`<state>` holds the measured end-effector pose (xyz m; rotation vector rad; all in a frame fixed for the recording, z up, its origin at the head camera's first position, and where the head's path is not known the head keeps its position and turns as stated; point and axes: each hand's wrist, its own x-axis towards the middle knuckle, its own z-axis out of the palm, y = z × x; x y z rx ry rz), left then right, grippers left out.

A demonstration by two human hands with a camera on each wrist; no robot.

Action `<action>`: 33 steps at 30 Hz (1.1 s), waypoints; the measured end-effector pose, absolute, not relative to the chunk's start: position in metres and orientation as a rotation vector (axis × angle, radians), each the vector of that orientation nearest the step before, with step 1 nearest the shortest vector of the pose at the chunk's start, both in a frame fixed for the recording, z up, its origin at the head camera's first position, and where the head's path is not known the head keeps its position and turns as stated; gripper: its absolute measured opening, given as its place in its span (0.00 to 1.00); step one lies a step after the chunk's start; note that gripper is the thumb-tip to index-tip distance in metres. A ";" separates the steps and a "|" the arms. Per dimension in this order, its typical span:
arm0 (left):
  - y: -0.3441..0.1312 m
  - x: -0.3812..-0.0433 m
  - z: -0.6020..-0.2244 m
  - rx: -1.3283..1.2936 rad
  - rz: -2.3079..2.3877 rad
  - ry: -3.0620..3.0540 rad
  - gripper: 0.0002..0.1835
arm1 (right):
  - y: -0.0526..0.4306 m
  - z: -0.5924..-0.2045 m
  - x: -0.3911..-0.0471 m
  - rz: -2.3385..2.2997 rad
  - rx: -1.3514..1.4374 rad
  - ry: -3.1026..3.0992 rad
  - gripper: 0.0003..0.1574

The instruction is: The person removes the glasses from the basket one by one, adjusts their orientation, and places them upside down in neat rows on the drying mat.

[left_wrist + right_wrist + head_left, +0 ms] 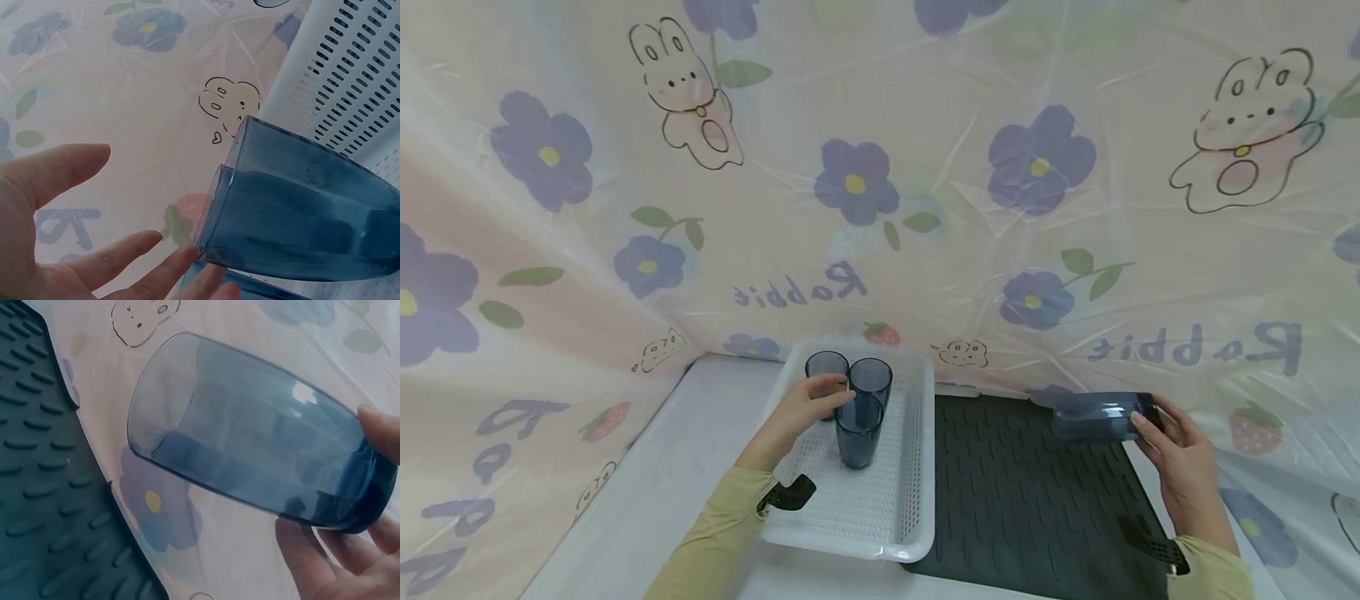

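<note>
Three blue-tinted drinking glasses stand upright in the white perforated basket; the front one is nearest the viewer, with another glass behind it. My left hand hovers at their rims, thumb and fingers spread. In the left wrist view its fingertips are at the rim of a glass, and whether they touch it I cannot tell. My right hand holds a fourth blue glass by its base, tipped on its side over the dark mat. Thumb and fingers pinch that glass near its bottom.
A dark ridged drying mat lies right of the basket on the white table. Behind and to the left hangs a printed plastic sheet with rabbits and purple flowers, close to the back edges of mat and basket.
</note>
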<state>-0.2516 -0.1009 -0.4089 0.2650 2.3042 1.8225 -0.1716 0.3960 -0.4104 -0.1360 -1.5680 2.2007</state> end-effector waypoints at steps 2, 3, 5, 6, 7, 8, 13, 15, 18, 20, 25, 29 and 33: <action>-0.101 -0.252 -0.410 0.263 1.821 2.307 0.30 | 0.399 -0.410 -0.171 2.201 -0.156 -1.554 0.32; -0.100 -0.252 -0.410 0.265 1.817 2.315 0.30 | 0.401 -0.410 -0.171 2.198 -0.168 -1.546 0.33; -0.099 -0.251 -0.410 0.267 1.801 2.330 0.30 | 0.404 -0.410 -0.170 2.185 -0.201 -1.540 0.35; -0.098 -0.251 -0.410 0.267 1.791 2.339 0.30 | 0.405 -0.410 -0.169 2.176 -0.218 -1.542 0.37; -0.098 -0.251 -0.410 0.268 1.775 2.355 0.30 | 0.407 -0.411 -0.169 2.169 -0.235 -1.540 0.39; -0.098 -0.251 -0.411 0.272 1.757 2.370 0.30 | 0.408 -0.411 -0.169 2.161 -0.252 -1.542 0.40; -0.096 -0.252 -0.414 0.293 1.693 2.404 0.33 | 0.413 -0.416 -0.168 2.126 -0.323 -1.569 0.42; -0.095 -0.252 -0.415 0.296 1.689 2.394 0.35 | 0.415 -0.419 -0.167 2.112 -0.342 -1.590 0.42; -0.094 -0.251 -0.415 0.304 1.688 2.388 0.37 | 0.418 -0.423 -0.165 2.081 -0.375 -1.638 0.43; -0.094 -0.251 -0.414 0.298 1.681 2.386 0.38 | 0.419 -0.426 -0.166 2.059 -0.401 -1.675 0.45; -0.093 -0.250 -0.412 0.282 1.658 2.394 0.40 | 0.421 -0.431 -0.168 2.021 -0.458 -1.752 0.48; -0.092 -0.249 -0.412 0.272 1.663 2.377 0.41 | 0.424 -0.434 -0.169 2.001 -0.480 -1.792 0.50; -0.092 -0.250 -0.414 0.279 1.674 2.360 0.41 | 0.428 -0.439 -0.171 1.972 -0.496 -1.839 0.52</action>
